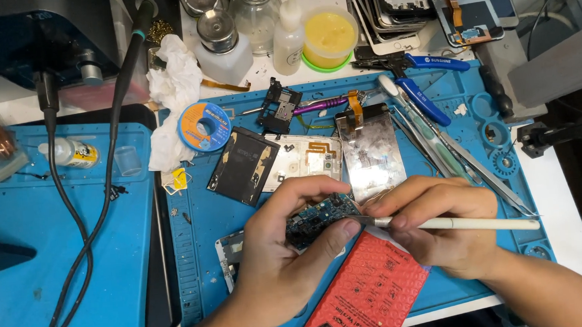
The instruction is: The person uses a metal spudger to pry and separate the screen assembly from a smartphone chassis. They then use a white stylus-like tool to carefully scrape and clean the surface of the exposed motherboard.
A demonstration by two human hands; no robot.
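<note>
My left hand point(279, 250) grips a small dark blue circuit board point(315, 217) between thumb and fingers, above the blue work mat point(201, 221). My right hand point(440, 225) holds a thin white-handled blade tool point(467, 224) like a pen, its metal tip touching the board's right edge. A red anti-static bag point(371, 292) lies just below both hands. Part of a phone frame point(228, 250) shows under my left hand.
On the mat lie a black battery point(243, 164), a white phone housing point(301, 163), a shiny screen panel point(372, 154), a solder-wick spool point(204, 126), tweezers and blue-handled cutters point(426, 83). Bottles and a yellow tub point(328, 39) stand behind. A black cable point(88, 227) crosses the left mat.
</note>
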